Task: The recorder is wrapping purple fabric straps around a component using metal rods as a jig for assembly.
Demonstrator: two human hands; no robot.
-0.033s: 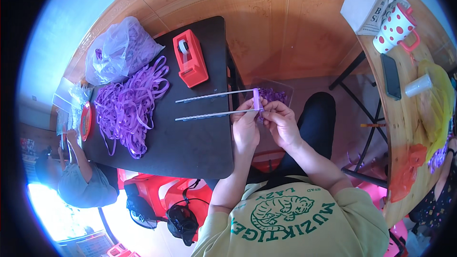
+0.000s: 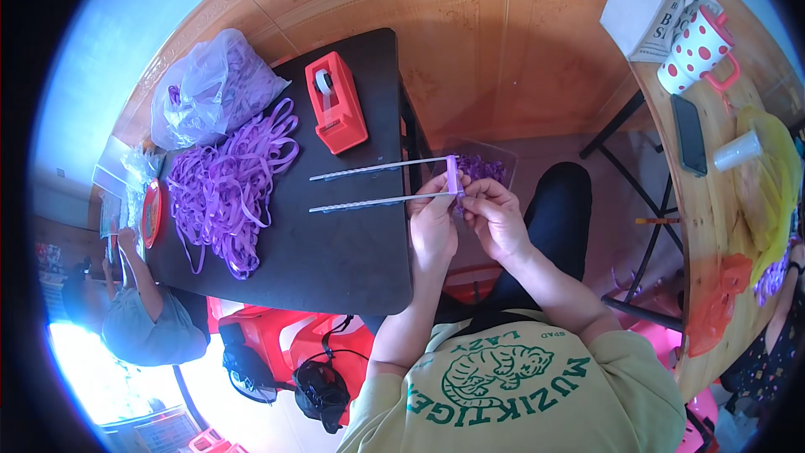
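Observation:
Two thin metal rods [image 2: 360,203] lie side by side and stick out past the right edge of the black table. A purple ribbon [image 2: 453,174] spans their outer ends. My left hand [image 2: 433,222] is closed by the nearer rod, its fingertips pinching the ribbon. Close beside it, my right hand [image 2: 496,216] pinches the ribbon between thumb and fingers; the exact spot it grips is partly hidden. Beyond my hands sits a clear container [image 2: 510,153] with purple ribbon pieces [image 2: 480,168] in it.
On the black table [image 2: 335,260] lie a heap of purple ribbon [image 2: 222,193], a stuffed plastic bag [image 2: 210,88] and a red tape dispenser [image 2: 337,105]. A wooden table [image 2: 662,101] at right bears a dotted cup [image 2: 696,50] and a phone [image 2: 688,136]. Another person [image 2: 151,319] is at far left.

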